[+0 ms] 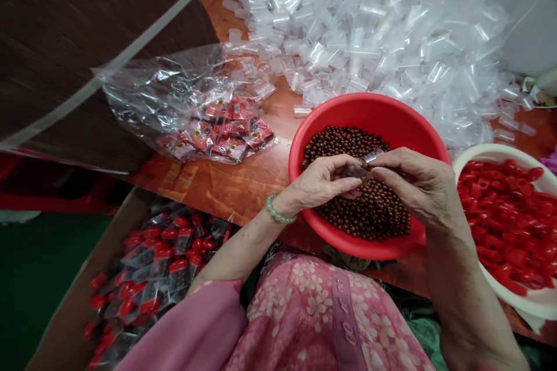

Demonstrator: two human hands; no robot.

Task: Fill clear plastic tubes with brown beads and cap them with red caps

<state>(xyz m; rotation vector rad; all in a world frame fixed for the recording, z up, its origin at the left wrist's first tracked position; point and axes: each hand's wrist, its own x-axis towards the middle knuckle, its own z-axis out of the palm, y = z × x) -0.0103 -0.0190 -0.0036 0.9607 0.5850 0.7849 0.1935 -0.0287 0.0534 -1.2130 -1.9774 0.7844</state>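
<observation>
Above the red basin (369, 105) of small brown beads (365, 220), my two hands meet. With thumb and fingers, my right hand (418, 182) pinches a small clear plastic container (373, 155) that catches the light. My left hand (326, 179), a green bead bracelet at its wrist, is closed around a see-through, dark-looking plastic piece (354, 172) just beside it. Whether the two pieces are one container I cannot tell, as the fingers partly cover them. To the right, red plastic caps (507, 214) fill a white basin (461, 157).
A large heap of clear plastic containers (361, 40) covers the back of the wooden table (191, 185). A clear bag (148, 98) with red printed packets (230, 133) lies left. Below the table edge, a cardboard box (65, 313) holds red-capped containers (152, 278).
</observation>
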